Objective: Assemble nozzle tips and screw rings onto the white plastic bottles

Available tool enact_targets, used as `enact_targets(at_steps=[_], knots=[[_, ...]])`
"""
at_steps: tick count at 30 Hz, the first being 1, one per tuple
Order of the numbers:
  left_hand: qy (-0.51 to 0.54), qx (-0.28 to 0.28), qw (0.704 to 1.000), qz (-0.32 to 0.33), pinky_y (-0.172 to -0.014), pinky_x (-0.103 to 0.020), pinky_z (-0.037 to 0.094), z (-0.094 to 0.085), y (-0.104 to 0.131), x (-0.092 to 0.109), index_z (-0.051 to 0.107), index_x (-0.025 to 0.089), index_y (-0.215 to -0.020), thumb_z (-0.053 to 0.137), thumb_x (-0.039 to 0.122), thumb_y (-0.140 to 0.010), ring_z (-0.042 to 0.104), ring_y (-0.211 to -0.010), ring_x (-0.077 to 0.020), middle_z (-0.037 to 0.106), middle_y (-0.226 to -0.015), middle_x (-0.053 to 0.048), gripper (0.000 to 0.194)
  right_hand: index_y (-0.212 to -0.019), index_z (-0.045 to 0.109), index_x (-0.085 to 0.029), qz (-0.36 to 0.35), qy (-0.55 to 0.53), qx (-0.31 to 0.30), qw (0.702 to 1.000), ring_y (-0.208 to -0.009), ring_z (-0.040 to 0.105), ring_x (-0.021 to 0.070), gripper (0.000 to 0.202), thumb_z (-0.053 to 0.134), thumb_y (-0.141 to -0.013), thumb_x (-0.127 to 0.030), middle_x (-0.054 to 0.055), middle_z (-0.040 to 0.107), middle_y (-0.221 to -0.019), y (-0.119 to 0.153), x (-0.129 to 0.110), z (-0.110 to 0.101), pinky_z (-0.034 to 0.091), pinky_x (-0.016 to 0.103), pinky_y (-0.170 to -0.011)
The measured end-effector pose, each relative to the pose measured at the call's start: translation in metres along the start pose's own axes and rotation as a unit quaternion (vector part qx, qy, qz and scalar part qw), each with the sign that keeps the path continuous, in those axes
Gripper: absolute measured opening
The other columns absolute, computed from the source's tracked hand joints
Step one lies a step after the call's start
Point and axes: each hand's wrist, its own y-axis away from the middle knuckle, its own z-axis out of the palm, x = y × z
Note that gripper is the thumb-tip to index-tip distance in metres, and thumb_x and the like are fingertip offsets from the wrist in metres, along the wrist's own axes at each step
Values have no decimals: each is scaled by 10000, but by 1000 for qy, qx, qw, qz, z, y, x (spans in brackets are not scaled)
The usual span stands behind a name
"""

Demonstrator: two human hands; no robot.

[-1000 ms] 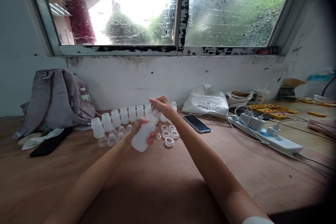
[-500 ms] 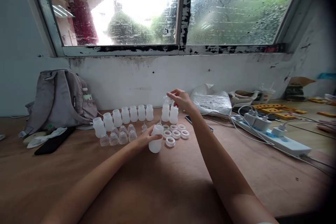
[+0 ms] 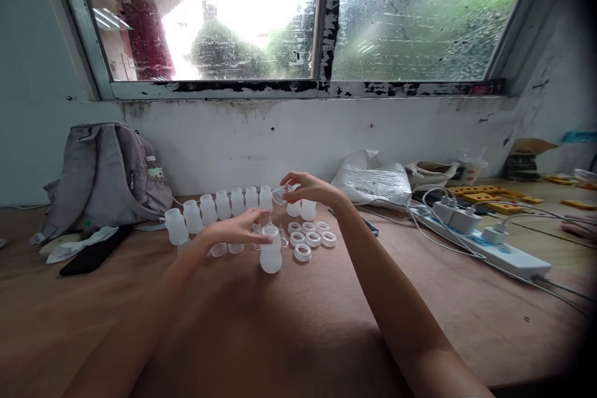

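My left hand (image 3: 240, 228) is beside the upper part of a frosted baby bottle (image 3: 271, 258), with thumb and fingers spread apart. The thumb lies across the bottle's neck; whether it touches is hard to tell. The bottle stands upright on the table. My right hand (image 3: 308, 188) pinches a clear dome-shaped bottle cap (image 3: 279, 194), tilted, above and behind that bottle. Clear silicone nipples (image 3: 283, 237) stand close to the bottle. To its right lie several white bottle rings (image 3: 312, 239). Several clear caps (image 3: 219, 250) are partly hidden by my left hand and forearm.
A row of open frosted bottles (image 3: 208, 208) runs along the back left, and two more bottles (image 3: 308, 209) stand behind the rings. A grey backpack (image 3: 109, 177) leans at the left. On the right are a phone (image 3: 370, 227) and a power strip (image 3: 504, 255) with trailing cables.
My right hand has come down and left from the back bottles, carrying a clear cap. My left hand has loosened from the bottle, which now stands slightly further left and upright.
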Motion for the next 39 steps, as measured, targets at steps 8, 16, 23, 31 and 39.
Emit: enact_targets(at_steps=[8,16,23,31,39], knots=[[-213,342,908,114,-831,-351,412,-25,29,42,371,285,-1225,457,444,-798,429,-1055,-218,417,-1198,-51,464,-929,549,-186,-92,46,1,995,-698,574,133,381,648,-643,-417,37,613,-830,10,-40,27,444,256,-617],[-263,210,937,91,-769,-304,420,-24,41,55,417,278,-1192,436,328,-811,504,-913,-184,509,-1041,-31,385,-846,554,-186,-114,104,-9,988,-705,548,136,372,621,-636,-486,20,629,-792,19,-57,42,395,247,-599],[-246,103,964,3,-715,-266,408,-21,64,17,493,253,-1050,468,287,-755,531,-829,-176,528,-1006,-15,297,-919,575,-232,38,245,-134,960,-690,562,193,458,624,-597,-556,69,600,-891,20,-48,35,405,287,-537],[-186,10,975,-120,-727,-286,392,-11,106,-61,501,216,-941,507,308,-707,510,-846,-207,534,-922,-28,252,-885,570,-246,80,286,-223,928,-626,559,176,408,627,-602,-535,16,601,-712,14,-46,38,402,280,-543],[-260,76,954,-125,-746,-304,398,-13,104,-70,470,229,-1061,538,315,-660,493,-911,-236,479,-1010,-52,416,-1057,470,-235,73,295,-255,918,-610,559,163,571,615,-599,-543,37,586,-859,9,-38,45,421,257,-510]])
